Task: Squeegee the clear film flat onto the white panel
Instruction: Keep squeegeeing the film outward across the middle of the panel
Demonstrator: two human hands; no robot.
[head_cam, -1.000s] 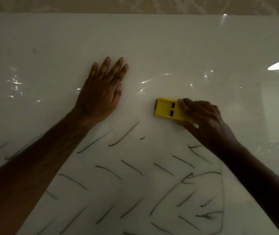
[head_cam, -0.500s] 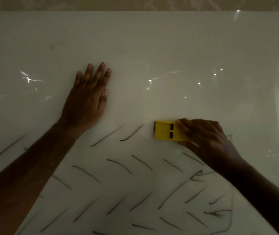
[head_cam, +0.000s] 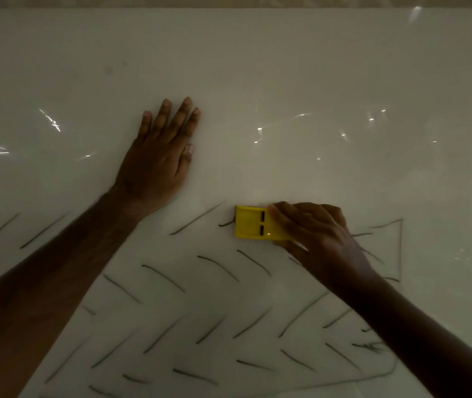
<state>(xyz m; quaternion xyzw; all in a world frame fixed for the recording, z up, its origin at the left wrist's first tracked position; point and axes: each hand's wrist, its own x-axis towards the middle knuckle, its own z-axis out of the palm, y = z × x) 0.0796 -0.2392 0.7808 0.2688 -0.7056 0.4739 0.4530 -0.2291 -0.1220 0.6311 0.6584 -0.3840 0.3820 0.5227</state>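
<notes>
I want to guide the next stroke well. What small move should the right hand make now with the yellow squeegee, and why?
Probably push the yellow squeegee up the white panel, toward the glinting ripples in the clear film just above it. The right hand grips it at the upper edge of the marked strokes, and the left hand lies flat alongside, pinning the film.

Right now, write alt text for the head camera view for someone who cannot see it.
A person's right hand presses a small yellow squeegee against a white panel covered in glossy clear film, while the left hand lies flat, fingers spread, up and to the left. Short dark marker strokes cover the lower panel; lighting is dim.
</notes>
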